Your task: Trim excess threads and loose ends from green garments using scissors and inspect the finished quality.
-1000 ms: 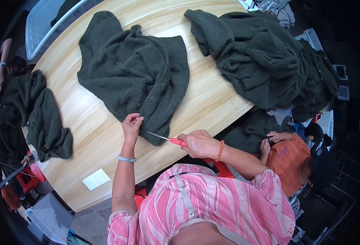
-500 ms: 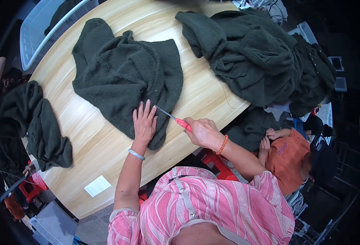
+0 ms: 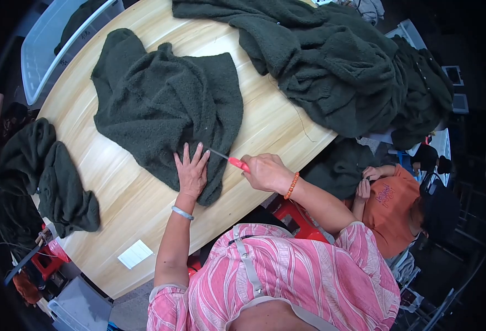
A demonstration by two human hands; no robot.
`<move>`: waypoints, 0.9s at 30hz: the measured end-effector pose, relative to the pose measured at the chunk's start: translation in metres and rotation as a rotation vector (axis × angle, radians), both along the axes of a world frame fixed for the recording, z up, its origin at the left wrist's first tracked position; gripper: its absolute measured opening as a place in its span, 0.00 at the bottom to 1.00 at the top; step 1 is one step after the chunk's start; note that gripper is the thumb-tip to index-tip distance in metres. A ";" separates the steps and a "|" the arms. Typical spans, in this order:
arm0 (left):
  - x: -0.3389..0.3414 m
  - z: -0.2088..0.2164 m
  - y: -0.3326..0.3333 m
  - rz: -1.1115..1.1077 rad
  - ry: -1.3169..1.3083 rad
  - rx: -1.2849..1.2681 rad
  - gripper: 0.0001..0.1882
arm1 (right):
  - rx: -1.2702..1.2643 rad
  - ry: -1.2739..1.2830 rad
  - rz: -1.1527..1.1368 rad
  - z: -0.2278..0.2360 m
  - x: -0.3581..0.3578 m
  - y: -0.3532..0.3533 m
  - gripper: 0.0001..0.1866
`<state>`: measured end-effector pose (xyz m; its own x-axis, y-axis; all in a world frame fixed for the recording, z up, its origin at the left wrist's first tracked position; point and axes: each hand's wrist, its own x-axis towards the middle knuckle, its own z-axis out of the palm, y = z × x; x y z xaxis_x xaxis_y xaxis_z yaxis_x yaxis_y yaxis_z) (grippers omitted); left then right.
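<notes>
A dark green fleecy garment (image 3: 160, 105) lies rumpled on the wooden table in front of me. My left hand (image 3: 191, 172) rests flat on its near part, fingers spread. From the right, my right hand (image 3: 268, 171) grips the red handle of a slim tool (image 3: 237, 163) with a thin metal shaft. The shaft points left, and its tip is at the cloth just beside my left fingertips. Whether the tip is in the fabric, I cannot tell.
Dark green garments (image 3: 331, 71) are heaped at the far right, a loose thread hanging off. More dark cloth (image 3: 66, 187) lies at the left edge, near a white paper (image 3: 135, 254). A clear plastic bin (image 3: 39, 55) stands far left. A person in orange (image 3: 389, 204) handles cloth at right.
More dark green cloth now stretches leftward across the table's far edge from the right-hand heap. My right hand and the tool have shifted slightly left; my left hand still presses the garment, fingers wider apart.
</notes>
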<state>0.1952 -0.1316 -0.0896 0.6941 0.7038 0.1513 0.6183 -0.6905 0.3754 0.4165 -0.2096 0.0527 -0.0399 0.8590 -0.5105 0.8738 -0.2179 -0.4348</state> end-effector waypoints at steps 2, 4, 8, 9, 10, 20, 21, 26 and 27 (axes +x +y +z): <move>0.002 0.007 -0.001 0.013 -0.053 -0.006 0.18 | -0.001 -0.016 -0.028 0.010 0.005 -0.001 0.13; 0.009 0.014 0.004 0.063 -0.178 0.007 0.17 | -0.003 -0.034 -0.064 0.013 0.010 -0.003 0.12; 0.048 0.039 0.027 0.279 -0.430 -0.131 0.18 | 0.049 -0.041 -0.112 0.017 0.016 -0.007 0.11; 0.058 0.039 0.035 0.400 -0.564 -0.353 0.19 | 0.069 -0.051 -0.134 0.018 0.018 -0.005 0.11; 0.067 0.035 0.042 0.423 -0.555 -0.375 0.15 | 0.070 -0.055 -0.135 0.016 0.019 -0.005 0.11; 0.059 -0.029 0.067 0.469 -0.495 -0.547 0.08 | -0.045 -0.041 -0.112 0.010 0.026 0.002 0.14; 0.058 -0.029 0.068 0.492 -0.483 -0.621 0.08 | -0.052 -0.052 -0.153 0.011 0.027 0.004 0.15; 0.056 -0.029 0.070 0.467 -0.502 -0.649 0.08 | -0.093 0.039 0.004 0.010 0.023 0.003 0.14; 0.055 -0.029 0.070 0.449 -0.523 -0.641 0.08 | -0.137 0.080 0.098 0.011 0.020 0.003 0.14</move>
